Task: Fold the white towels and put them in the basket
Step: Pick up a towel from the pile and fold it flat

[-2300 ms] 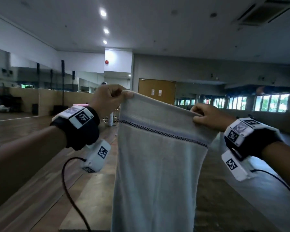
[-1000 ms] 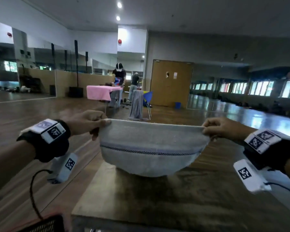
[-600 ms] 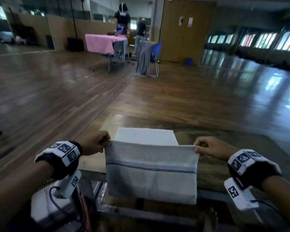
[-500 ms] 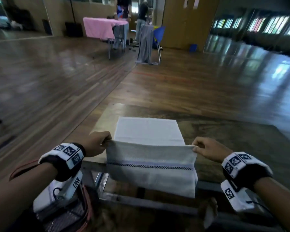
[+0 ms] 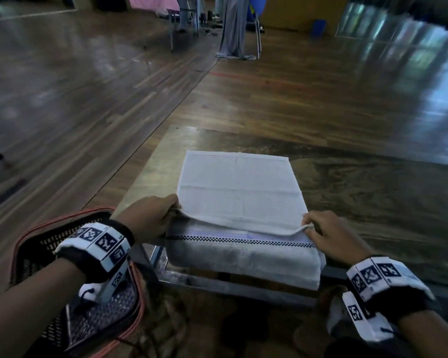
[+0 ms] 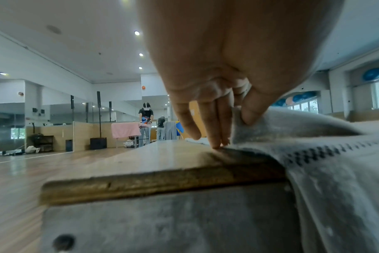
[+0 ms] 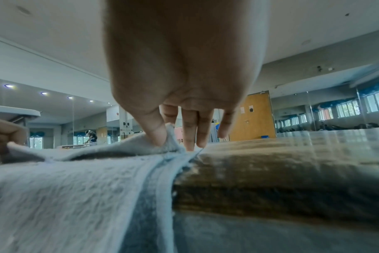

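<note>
A white towel [image 5: 238,187] with a dark checked stripe lies on the wooden table [image 5: 373,192]. Its near end hangs over the table's front edge. My left hand [image 5: 171,211] pinches the towel's upper layer at the left corner, seen close in the left wrist view as thumb and fingers [image 6: 218,135] on the cloth [image 6: 314,137]. My right hand [image 5: 311,226] pinches the right corner of the same layer; in the right wrist view the thumb [image 7: 156,135] presses the towel [image 7: 76,188] at the table edge. A black mesh basket [image 5: 62,254] with an orange rim sits low on my left.
The table [image 6: 141,171] has a metal frame under its front edge. Polished wooden floor [image 5: 88,86] surrounds it. Far back stand a chair draped with grey cloth [image 5: 233,27], a pink-covered table [image 6: 124,130] and a person [image 6: 145,123].
I have brought the held-up towel down onto the table, and its far part now lies flat there. Both hands kept their pinch on the corners and sank to the table's front edge.
</note>
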The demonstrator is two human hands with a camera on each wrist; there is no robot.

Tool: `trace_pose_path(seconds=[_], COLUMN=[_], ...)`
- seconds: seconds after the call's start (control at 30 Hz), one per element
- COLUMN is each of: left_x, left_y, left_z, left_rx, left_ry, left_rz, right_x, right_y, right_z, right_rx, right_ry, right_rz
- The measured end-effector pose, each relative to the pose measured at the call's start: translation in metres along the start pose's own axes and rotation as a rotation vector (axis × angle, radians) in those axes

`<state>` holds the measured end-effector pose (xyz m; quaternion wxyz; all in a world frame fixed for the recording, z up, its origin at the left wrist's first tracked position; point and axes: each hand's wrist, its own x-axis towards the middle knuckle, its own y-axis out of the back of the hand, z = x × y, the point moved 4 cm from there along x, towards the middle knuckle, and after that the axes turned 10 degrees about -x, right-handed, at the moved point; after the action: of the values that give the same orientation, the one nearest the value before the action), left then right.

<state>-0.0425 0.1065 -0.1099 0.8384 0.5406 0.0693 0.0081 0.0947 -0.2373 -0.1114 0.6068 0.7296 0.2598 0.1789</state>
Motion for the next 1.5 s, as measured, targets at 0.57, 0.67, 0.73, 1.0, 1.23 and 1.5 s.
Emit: trace_pose_path(seconds=[0.57,0.67,0.73,1.0,1.23,1.5], left_x=[0.007,0.001,-0.003,0.005,0.035,0.033], left_y=[0.014,0.016,0.017,0.04,0.032,0.012], left_z=[0.004,0.012,0.016,0.007,0.004,0.001], left_rx=[-0.076,-0.075,-0.067,-0.181,-0.128,0.007], left_ry=[-0.002,-0.003,-0.014,-0.077,-0.055,-0.021], left_rz=[-0.158,-0.211,-0.264,-0.164,0.052,-0.138], right_x=[0.002,-0.007,-0.015,-0.014,0.028,0.026], right_y=[0.001,0.005,0.009,0.032,0.029,0.006], right_z=[0.017,0.013,0.01,0.018,0.019,0.017], right_rx=[0.044,0.018,0.017,0.277,0.163,0.08], right_ry=[0.015,0.049,0.092,-0.021,-0.095,-0.059], right_rz=[0.022,-0.013,-0.042,-0.081,0.076,-0.155])
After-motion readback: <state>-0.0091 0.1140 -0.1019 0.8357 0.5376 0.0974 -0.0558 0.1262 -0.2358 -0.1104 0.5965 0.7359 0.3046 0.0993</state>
